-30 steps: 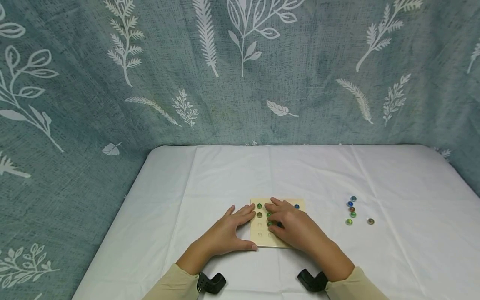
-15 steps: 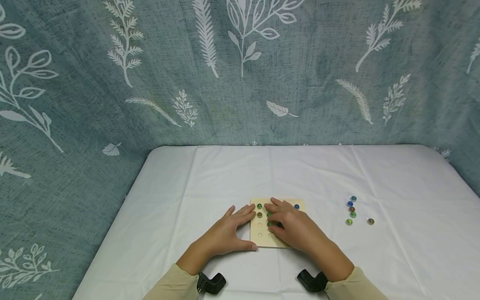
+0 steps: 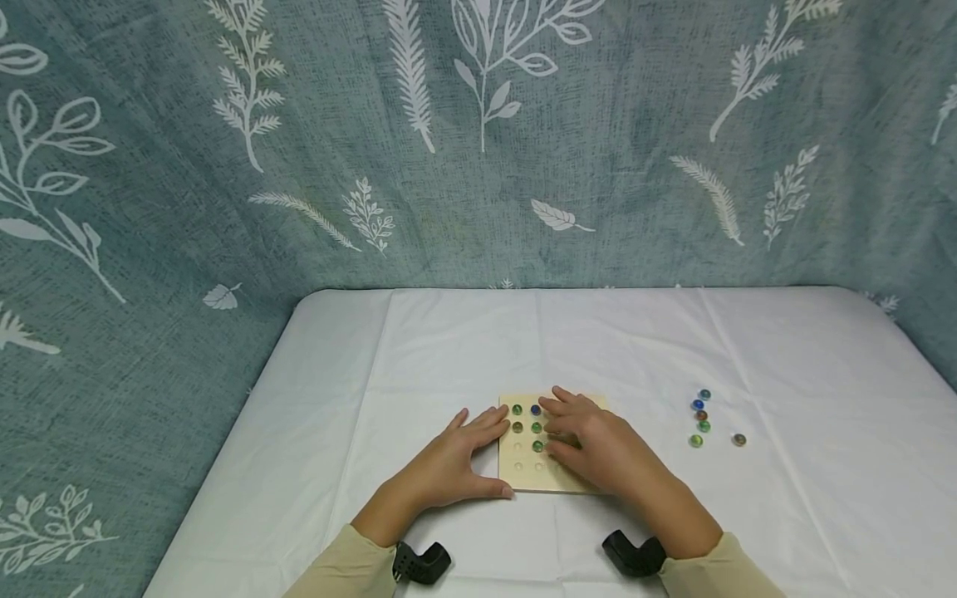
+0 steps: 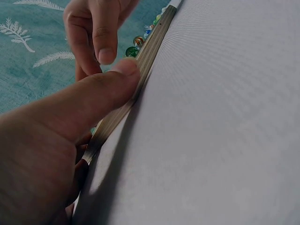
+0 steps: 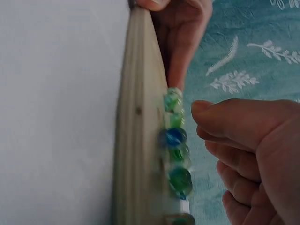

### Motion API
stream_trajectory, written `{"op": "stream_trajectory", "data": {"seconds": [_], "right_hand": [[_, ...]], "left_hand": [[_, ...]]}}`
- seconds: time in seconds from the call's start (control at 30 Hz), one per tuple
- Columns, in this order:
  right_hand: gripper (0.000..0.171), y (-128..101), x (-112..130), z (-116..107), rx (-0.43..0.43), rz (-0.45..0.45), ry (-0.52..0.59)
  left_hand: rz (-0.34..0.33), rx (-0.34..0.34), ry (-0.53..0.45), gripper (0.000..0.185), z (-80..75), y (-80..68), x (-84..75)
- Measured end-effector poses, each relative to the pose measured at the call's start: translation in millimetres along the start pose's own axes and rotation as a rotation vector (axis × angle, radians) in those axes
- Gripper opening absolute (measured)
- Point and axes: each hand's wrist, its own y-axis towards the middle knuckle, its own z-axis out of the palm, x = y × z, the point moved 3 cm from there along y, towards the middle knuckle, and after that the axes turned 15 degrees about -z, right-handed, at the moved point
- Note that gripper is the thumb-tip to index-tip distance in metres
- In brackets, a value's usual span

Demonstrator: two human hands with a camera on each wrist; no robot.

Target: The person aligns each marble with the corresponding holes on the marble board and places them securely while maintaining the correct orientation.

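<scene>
Both forearms came up from the lower edge of the head view in tan sleeves and met at a small wooden board (image 3: 552, 480) lying just below the centre of the frame on the white table (image 3: 463, 349). The left hand (image 3: 449, 465) lay flat and relaxed against the board's left edge, fingers stretched toward the upper right; in the left wrist view its thumb (image 4: 101, 96) pressed along the thin side of the board (image 4: 140, 75), so it steadied rather than gripped. The right hand (image 3: 601, 448) rested over the right half of the board, fingers loosely bent and pointing to the upper left, their tips near the marbles; the right wrist view showed the fingers (image 5: 234, 126) curled close to the marbles (image 5: 176, 140) without touching them, and I could not tell whether anything was pinched between them.

The marbles (image 3: 527, 423) sat in the board's holes at its upper left, green ones and a blue one in two short columns, right between the two hands. A loose cluster of marbles (image 3: 701, 417) lay on the cloth well apart, at the right of the frame
</scene>
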Motion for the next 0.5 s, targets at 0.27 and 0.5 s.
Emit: {"op": "stream_trajectory", "data": {"seconds": [0.27,0.5], "right_hand": [[0.026,-21.1,-20.0,-22.8,-0.076,0.083,0.015],[0.025,-49.7,-38.7,-44.0,-0.138,0.176,-0.012]], "left_hand": [[-0.01,-0.01,0.001,0.095,0.7,0.2,-0.5],[-0.021,-0.015,0.005,0.095,1.8,-0.4,1.1]]}}
